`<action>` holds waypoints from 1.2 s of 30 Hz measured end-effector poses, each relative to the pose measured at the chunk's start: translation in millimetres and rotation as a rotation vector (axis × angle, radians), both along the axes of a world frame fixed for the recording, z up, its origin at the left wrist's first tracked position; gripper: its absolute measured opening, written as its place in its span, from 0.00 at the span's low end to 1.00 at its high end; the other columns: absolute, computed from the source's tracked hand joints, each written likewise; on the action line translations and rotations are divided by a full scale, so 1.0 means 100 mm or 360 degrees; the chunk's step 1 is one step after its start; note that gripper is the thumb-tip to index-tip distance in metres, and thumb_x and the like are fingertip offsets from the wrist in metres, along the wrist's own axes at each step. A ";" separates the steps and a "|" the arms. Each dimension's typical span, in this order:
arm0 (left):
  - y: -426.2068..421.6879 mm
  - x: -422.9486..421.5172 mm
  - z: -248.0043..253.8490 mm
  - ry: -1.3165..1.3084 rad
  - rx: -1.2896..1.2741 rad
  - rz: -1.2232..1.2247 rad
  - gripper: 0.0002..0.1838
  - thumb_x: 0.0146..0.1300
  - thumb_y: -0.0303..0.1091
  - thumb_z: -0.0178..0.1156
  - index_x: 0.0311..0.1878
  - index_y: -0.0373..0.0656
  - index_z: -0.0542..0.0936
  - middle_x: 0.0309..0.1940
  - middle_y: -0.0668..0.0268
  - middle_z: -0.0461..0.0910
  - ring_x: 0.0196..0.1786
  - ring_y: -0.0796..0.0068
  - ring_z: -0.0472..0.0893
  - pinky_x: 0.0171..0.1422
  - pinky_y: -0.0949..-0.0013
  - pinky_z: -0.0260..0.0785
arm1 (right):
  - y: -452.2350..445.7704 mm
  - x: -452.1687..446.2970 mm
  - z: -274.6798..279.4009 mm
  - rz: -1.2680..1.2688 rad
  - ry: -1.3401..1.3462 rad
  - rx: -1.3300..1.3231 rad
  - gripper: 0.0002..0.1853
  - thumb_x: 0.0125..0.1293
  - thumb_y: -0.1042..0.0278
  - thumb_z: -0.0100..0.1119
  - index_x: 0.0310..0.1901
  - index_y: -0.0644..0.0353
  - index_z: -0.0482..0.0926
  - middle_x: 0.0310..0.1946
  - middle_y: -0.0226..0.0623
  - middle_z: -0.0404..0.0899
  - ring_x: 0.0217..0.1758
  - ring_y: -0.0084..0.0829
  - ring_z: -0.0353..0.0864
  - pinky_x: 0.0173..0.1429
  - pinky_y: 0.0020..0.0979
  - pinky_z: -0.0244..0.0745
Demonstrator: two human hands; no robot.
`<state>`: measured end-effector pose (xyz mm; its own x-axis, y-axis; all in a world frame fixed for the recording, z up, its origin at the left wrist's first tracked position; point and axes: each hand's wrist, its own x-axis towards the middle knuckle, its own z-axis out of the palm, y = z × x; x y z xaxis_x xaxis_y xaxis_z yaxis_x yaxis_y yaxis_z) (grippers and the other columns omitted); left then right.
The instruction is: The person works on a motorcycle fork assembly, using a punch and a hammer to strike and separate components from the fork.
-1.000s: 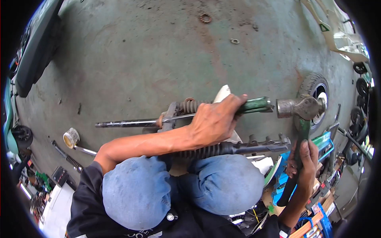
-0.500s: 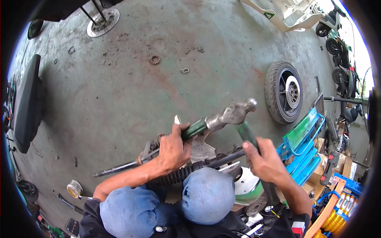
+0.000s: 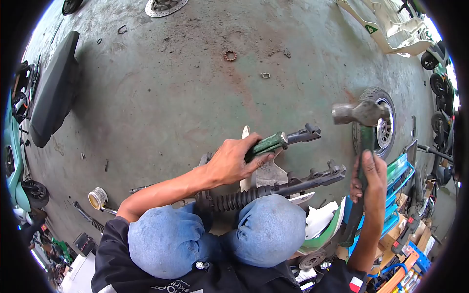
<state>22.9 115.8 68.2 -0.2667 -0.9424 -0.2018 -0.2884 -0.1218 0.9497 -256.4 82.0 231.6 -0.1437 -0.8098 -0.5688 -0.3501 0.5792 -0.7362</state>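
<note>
My right hand (image 3: 370,176) grips the green handle of a ball-peen hammer (image 3: 365,113), whose head is raised above and to the right of my left hand. My left hand (image 3: 233,161) is wrapped round the ridged green handle of a screwdriver (image 3: 273,142), its metal-capped end facing right, toward the hammer. The hammer head and that end are apart. My hand and forearm hide the screwdriver's blade. Just below lies a motorcycle front fork (image 3: 308,183) with a ribbed rubber boot, resting near my knees. Another dark fork leg (image 3: 304,135) shows behind the screwdriver handle.
A wheel with tyre (image 3: 376,93) lies at right, partly behind the hammer. Blue metal racks (image 3: 391,195) stand beside my right arm. On the floor are a bearing ring (image 3: 230,55), a small metal link (image 3: 266,75), a tape roll (image 3: 98,198) and a black seat (image 3: 56,93).
The hammer has swung up and right, away from the screwdriver's end, where its head was before. My left hand still holds the screwdriver. The whole view has shifted.
</note>
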 end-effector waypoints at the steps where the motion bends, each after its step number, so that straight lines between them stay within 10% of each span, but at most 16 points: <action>1: 0.01 0.01 -0.06 -0.0035 -0.0141 -0.0076 0.25 0.64 0.45 0.69 0.53 0.36 0.73 0.29 0.48 0.82 0.29 0.52 0.84 0.36 0.60 0.75 | 0.02 0.05 -0.04 0.0108 -0.0044 0.0082 0.24 0.75 0.45 0.54 0.33 0.61 0.70 0.17 0.27 0.65 0.12 0.17 0.61 0.14 0.22 0.55; 8: 0.04 -0.01 -0.17 -0.0257 -0.0337 -0.0153 0.21 0.62 0.43 0.70 0.49 0.37 0.77 0.25 0.52 0.81 0.26 0.52 0.83 0.30 0.59 0.73 | 0.03 0.15 -0.12 0.0323 -0.0154 0.0360 0.24 0.75 0.47 0.56 0.29 0.60 0.69 0.16 0.24 0.66 0.15 0.16 0.63 0.17 0.23 0.56; 11: 0.03 -0.01 -0.22 -0.0269 -0.0395 -0.0151 0.21 0.62 0.43 0.70 0.49 0.38 0.76 0.24 0.53 0.80 0.26 0.52 0.82 0.30 0.59 0.73 | -0.06 0.05 0.28 -0.0243 0.0269 -0.0229 0.22 0.75 0.45 0.56 0.38 0.60 0.72 0.19 0.28 0.69 0.10 0.17 0.61 0.13 0.23 0.55; 17: 0.03 -0.02 -0.27 -0.0211 -0.0424 -0.0134 0.20 0.62 0.41 0.70 0.48 0.38 0.75 0.23 0.52 0.79 0.25 0.51 0.82 0.30 0.59 0.72 | -0.57 -0.99 0.93 -0.0068 -0.0538 -0.1199 0.17 0.81 0.55 0.41 0.47 0.63 0.67 0.21 0.26 0.58 0.10 0.15 0.53 0.07 0.19 0.50; 24: 0.13 0.23 -0.38 -0.0126 -0.0509 -0.0196 0.17 0.63 0.39 0.69 0.49 0.40 0.76 0.27 0.53 0.82 0.29 0.50 0.84 0.32 0.61 0.73 | 0.23 0.11 -0.24 0.0239 0.0202 0.0409 0.22 0.73 0.47 0.59 0.38 0.62 0.72 0.19 0.30 0.67 0.12 0.19 0.63 0.14 0.24 0.56; 36: 0.05 0.31 0.06 -0.0024 0.0134 0.0102 0.21 0.69 0.49 0.65 0.45 0.41 0.73 0.26 0.67 0.73 0.33 0.80 0.70 0.38 0.69 0.66 | 0.05 -0.20 -0.36 -0.0024 0.0140 0.0129 0.27 0.73 0.36 0.52 0.33 0.57 0.70 0.14 0.25 0.59 0.07 0.15 0.54 0.10 0.20 0.49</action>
